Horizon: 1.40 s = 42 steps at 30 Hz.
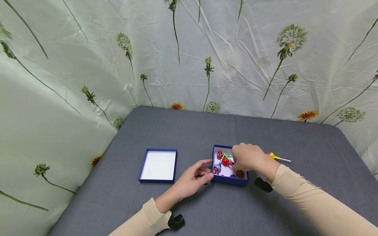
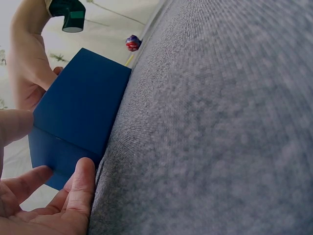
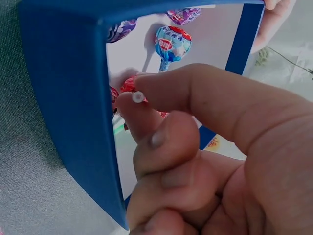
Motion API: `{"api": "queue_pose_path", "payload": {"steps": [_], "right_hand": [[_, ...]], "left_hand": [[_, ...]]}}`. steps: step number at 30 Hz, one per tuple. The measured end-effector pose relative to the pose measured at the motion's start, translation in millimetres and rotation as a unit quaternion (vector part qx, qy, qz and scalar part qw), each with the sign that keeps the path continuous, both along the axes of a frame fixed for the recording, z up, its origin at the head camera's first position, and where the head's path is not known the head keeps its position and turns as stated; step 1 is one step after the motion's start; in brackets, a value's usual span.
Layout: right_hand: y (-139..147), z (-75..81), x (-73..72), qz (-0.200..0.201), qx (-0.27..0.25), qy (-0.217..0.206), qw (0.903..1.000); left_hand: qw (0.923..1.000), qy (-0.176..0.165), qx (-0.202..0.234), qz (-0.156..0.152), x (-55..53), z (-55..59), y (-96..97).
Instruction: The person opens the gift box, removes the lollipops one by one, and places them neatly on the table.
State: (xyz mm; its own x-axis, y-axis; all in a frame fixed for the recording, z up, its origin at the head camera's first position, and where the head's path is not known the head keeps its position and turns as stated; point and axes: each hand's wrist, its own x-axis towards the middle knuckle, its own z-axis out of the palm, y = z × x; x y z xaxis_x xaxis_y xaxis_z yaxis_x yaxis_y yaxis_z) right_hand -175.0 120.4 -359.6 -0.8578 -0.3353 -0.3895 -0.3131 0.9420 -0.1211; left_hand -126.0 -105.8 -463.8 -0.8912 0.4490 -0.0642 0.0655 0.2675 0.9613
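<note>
A blue open box [image 1: 227, 180] with a white inside holds several wrapped lollipops. In the head view my right hand [image 1: 248, 157] reaches into it. Its thumb and forefinger pinch a lollipop stick [image 3: 138, 97], seen end-on in the right wrist view, with a red lollipop [image 1: 225, 161] at its far end. A blue-wrapped lollipop [image 3: 172, 44] lies close by inside the box. My left hand [image 1: 192, 178] touches the box's left side, thumb near the front corner; in the left wrist view its fingertips [image 2: 84, 169] lie along the blue wall.
A shallow blue lid [image 1: 157, 165], white inside, lies on the grey table [image 1: 189, 131] left of the box. To the right is a yellow-and-red lollipop [image 1: 272, 155] with a white stick. Flower-printed curtain [image 1: 189, 82] borders the table's back and left.
</note>
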Motion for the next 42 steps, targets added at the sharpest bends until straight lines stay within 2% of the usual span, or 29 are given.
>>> {"api": "queue_pose_path", "payload": {"steps": [14,28,42], "right_hand": [[11,2.8,-2.5,-0.003,-0.054,0.026,0.9982],[18,5.0,-3.9,-0.01,-0.093,0.009,0.9956],[29,9.6,-5.3,-0.005,-0.144,0.011,0.9895]], "left_hand": [[1.0,-0.002,-0.001,0.002,-0.2,-1.1,0.6],[1.0,-0.003,0.004,0.002,0.1,0.1,0.7],[1.0,-0.006,0.0,-0.002,-0.4,-0.8,-0.3]]}}
